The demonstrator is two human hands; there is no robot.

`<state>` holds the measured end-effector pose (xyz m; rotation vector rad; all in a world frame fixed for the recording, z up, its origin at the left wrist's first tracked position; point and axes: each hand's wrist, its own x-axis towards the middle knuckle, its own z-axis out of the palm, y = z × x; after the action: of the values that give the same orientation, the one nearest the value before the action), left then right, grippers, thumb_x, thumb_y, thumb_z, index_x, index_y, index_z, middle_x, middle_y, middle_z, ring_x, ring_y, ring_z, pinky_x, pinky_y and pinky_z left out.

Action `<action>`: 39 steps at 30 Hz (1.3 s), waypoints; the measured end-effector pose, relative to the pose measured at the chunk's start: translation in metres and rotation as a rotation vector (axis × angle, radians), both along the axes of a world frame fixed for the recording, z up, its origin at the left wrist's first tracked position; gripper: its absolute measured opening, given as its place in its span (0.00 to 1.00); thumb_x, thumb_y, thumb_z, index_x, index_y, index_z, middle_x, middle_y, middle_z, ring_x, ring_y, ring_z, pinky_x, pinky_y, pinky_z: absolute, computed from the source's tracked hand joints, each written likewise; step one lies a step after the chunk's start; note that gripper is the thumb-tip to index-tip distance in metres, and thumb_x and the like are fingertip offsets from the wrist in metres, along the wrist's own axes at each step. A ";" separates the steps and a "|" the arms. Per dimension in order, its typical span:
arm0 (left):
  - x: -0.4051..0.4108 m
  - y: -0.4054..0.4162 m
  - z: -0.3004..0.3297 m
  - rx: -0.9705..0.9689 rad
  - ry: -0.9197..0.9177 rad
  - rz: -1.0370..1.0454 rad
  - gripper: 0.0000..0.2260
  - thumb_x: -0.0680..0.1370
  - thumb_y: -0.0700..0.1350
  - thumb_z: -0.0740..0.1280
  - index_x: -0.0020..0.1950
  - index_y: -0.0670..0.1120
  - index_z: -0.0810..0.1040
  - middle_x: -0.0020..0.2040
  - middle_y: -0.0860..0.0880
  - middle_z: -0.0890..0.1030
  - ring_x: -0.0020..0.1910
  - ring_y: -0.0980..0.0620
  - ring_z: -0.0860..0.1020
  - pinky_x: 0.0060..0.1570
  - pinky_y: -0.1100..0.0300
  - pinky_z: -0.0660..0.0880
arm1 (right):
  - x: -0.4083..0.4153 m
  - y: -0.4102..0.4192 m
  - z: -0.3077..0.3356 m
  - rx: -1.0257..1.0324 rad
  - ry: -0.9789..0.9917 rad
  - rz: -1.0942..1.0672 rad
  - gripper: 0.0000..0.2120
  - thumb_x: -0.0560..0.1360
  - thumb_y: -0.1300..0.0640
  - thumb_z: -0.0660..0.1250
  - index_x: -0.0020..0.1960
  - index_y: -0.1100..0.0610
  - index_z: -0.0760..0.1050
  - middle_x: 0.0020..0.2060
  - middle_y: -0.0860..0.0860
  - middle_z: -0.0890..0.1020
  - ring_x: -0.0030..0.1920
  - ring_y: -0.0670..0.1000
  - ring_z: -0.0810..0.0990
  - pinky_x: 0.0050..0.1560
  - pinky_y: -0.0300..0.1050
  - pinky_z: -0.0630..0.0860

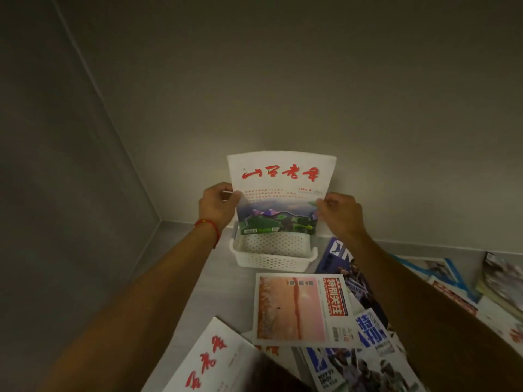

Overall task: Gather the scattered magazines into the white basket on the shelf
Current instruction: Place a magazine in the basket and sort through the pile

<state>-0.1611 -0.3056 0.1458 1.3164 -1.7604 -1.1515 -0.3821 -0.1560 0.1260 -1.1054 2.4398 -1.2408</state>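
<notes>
Head view, landmark: white basket [273, 251] on the shelf [220, 284], against the back wall.
Just in front of the basket: pink-cover magazine [302, 308], flat. Right of the basket: dark blue magazine [343, 267], partly under the right forearm; further magazines [498, 281] spread far right. Nearest the camera: red-script magazine [215, 360] and blue sports magazine [359, 369], overlapping.
Above the basket: white magazine [278, 193], upright, lower edge inside the rim. Left hand [218, 205] pinches its left edge, right hand [339, 213] its right edge, fingers clamped on the cover. Red bracelet [210, 226] on left wrist.
</notes>
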 end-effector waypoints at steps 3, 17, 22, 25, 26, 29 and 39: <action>-0.014 -0.016 -0.016 0.098 -0.005 0.037 0.12 0.77 0.46 0.72 0.58 0.44 0.82 0.59 0.43 0.83 0.53 0.41 0.82 0.58 0.45 0.81 | -0.009 -0.015 -0.014 0.037 0.002 -0.026 0.09 0.77 0.56 0.67 0.44 0.59 0.84 0.43 0.55 0.87 0.40 0.54 0.84 0.42 0.45 0.81; -0.028 -0.048 -0.067 0.262 0.017 0.089 0.13 0.76 0.46 0.73 0.58 0.44 0.83 0.58 0.44 0.84 0.53 0.41 0.83 0.60 0.45 0.80 | -0.015 -0.049 -0.070 0.104 -0.076 -0.089 0.09 0.77 0.58 0.67 0.45 0.62 0.83 0.47 0.57 0.86 0.34 0.47 0.78 0.26 0.28 0.67; -0.040 -0.053 -0.080 0.268 -0.012 0.092 0.12 0.76 0.47 0.74 0.57 0.44 0.83 0.57 0.44 0.84 0.51 0.42 0.82 0.58 0.50 0.80 | -0.026 -0.056 -0.085 0.143 -0.091 -0.108 0.11 0.78 0.59 0.66 0.46 0.65 0.83 0.47 0.59 0.86 0.36 0.50 0.78 0.23 0.26 0.65; -0.044 -0.058 -0.085 0.258 -0.029 0.095 0.08 0.75 0.48 0.74 0.51 0.47 0.83 0.55 0.44 0.85 0.47 0.44 0.81 0.50 0.55 0.79 | -0.029 -0.061 -0.095 0.186 -0.129 -0.110 0.12 0.80 0.59 0.63 0.49 0.66 0.82 0.50 0.60 0.85 0.39 0.52 0.79 0.28 0.31 0.67; -0.045 -0.060 -0.086 0.247 -0.033 0.095 0.07 0.75 0.48 0.74 0.50 0.48 0.82 0.54 0.44 0.85 0.47 0.44 0.81 0.50 0.55 0.78 | -0.029 -0.063 -0.096 0.195 -0.135 -0.112 0.13 0.80 0.58 0.63 0.50 0.66 0.82 0.51 0.61 0.85 0.40 0.52 0.79 0.29 0.32 0.67; -0.047 -0.065 -0.087 0.241 -0.030 0.098 0.08 0.76 0.48 0.73 0.53 0.48 0.80 0.58 0.44 0.83 0.52 0.43 0.81 0.57 0.50 0.79 | -0.030 -0.068 -0.094 0.224 -0.148 -0.095 0.12 0.79 0.59 0.63 0.52 0.64 0.82 0.52 0.60 0.85 0.43 0.55 0.81 0.35 0.37 0.70; -0.027 -0.036 -0.093 0.383 0.153 0.017 0.25 0.76 0.35 0.70 0.71 0.45 0.69 0.68 0.38 0.76 0.64 0.36 0.77 0.66 0.41 0.75 | -0.024 -0.038 -0.084 0.246 -0.167 0.067 0.13 0.77 0.61 0.66 0.60 0.59 0.77 0.55 0.56 0.81 0.51 0.56 0.81 0.51 0.47 0.78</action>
<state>-0.1877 -0.3411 0.0531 1.4107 -1.4623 -1.5922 -0.4060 -0.1938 0.0422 -0.9664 2.3329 -0.9408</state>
